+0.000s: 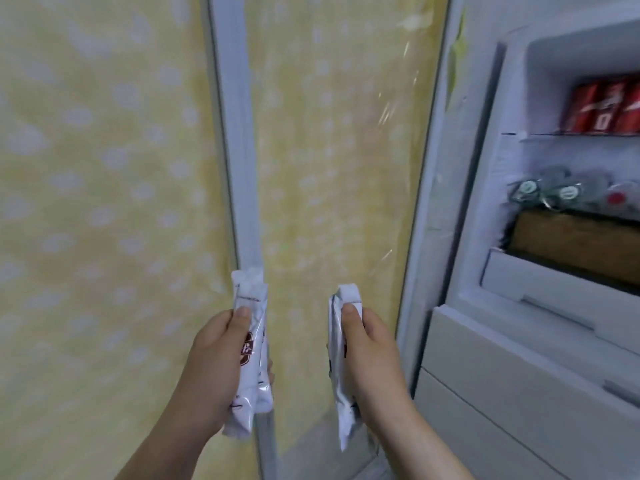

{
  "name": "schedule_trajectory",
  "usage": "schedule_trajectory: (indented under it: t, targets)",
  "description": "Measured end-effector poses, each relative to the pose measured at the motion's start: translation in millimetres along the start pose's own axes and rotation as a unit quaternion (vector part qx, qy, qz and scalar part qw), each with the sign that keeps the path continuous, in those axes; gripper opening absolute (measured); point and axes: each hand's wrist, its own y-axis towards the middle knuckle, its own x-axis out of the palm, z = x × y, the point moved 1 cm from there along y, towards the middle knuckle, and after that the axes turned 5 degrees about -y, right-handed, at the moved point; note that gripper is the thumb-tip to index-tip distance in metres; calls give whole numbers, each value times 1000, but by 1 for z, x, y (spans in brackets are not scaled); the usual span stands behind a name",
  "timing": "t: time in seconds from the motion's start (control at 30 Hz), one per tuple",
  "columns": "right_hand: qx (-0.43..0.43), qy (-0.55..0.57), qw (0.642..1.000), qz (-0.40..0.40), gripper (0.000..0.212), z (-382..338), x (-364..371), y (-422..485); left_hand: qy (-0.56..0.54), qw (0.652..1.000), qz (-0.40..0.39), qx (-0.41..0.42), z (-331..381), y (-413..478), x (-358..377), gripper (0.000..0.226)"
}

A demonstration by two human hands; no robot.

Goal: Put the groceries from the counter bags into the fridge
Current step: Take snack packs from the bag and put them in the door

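Observation:
My left hand (218, 368) grips a bundle of white wrapped bars (250, 344) with a brown logo, held upright with the thumb on top. My right hand (372, 362) grips a second bundle of white wrapped bars (341, 386), also upright. Both hands are side by side in front of a yellow patterned fridge door (329, 150). The open fridge compartment (540, 237) stands to the right of my right hand.
Inside the compartment, red cans (602, 109) sit on the top shelf. Below them lie several clear packs with round lids (568, 194) above a brown box (571, 244). White drawers (519, 375) fill the lower part. A pale vertical strip (239, 150) separates the two yellow surfaces.

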Motion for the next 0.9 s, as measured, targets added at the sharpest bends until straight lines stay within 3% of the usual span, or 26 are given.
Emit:
schedule_trajectory:
  t: [0.3, 0.57, 0.67, 0.83, 0.9]
  targets:
    - [35, -19, 982, 186, 42, 25, -81, 49, 7, 982, -191, -15, -16, 59, 128, 37]
    - [85, -6, 945, 317, 34, 26, -130, 66, 18, 955, -294, -29, -33, 77, 209, 30]
    - [111, 29, 924, 365, 35, 24, -160, 55, 16, 927, -369, -65, -34, 60, 241, 30]
    - [104, -8, 888, 447, 63, 18, -207, 24, 16, 870, -488, -74, -43, 32, 291, 35]
    - [95, -26, 873, 477, 52, 8, -223, 13, 12, 854, -514, -81, -45, 22, 312, 33]
